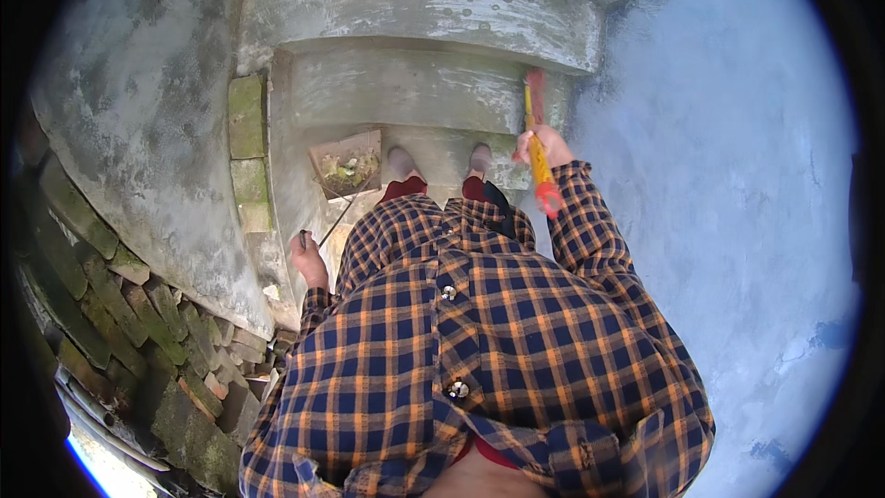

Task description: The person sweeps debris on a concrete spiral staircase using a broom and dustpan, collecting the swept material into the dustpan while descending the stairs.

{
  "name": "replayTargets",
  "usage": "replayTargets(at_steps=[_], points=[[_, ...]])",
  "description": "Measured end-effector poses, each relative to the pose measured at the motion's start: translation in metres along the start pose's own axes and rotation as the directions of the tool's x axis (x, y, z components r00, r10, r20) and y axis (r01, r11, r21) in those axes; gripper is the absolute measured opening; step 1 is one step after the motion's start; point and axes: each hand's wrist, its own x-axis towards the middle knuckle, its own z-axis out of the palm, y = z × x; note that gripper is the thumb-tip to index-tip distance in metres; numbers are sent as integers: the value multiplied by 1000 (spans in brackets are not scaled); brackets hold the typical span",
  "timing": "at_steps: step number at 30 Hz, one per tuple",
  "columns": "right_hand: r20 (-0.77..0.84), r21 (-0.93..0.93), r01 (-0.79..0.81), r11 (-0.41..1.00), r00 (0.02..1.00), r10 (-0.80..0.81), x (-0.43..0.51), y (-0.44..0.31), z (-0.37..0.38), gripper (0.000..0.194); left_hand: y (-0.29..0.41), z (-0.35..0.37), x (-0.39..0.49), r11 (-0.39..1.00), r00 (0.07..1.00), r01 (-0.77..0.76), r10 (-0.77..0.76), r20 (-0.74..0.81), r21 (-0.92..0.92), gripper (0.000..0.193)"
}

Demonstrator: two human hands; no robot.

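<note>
My right hand is closed around the yellow handle of a brush or small broom with reddish bristles. Its bristle end touches or hovers by the riser of a concrete step at the wall side; the handle's red end points back at me. My left hand grips the dark thin handle of a dustpan-like scoop, low at my left side. Inside the scoop lie green and yellowish leaves or debris. The scoop rests on or just above the step beside my feet.
Concrete steps rise ahead, with a blue-white wall along the right. At left are mossy bricks, a sloping concrete slab and stacked mossy roof tiles.
</note>
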Motion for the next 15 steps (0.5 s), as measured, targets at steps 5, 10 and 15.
replayTargets(at_steps=[5,10,15], points=[[-115,-230,-135,964,987,111,28,66,83,10,6,10,-8,1000,999,16,-15,42,-18,15],[-31,-387,-415,823,898,438,-27,65,111,18,2,19,-10,996,1000,-28,29,11,-87,14],[-93,-610,-266,746,959,266,-90,37,116,14,-4,23,-15,997,999,-3,0,-39,-80,13]])
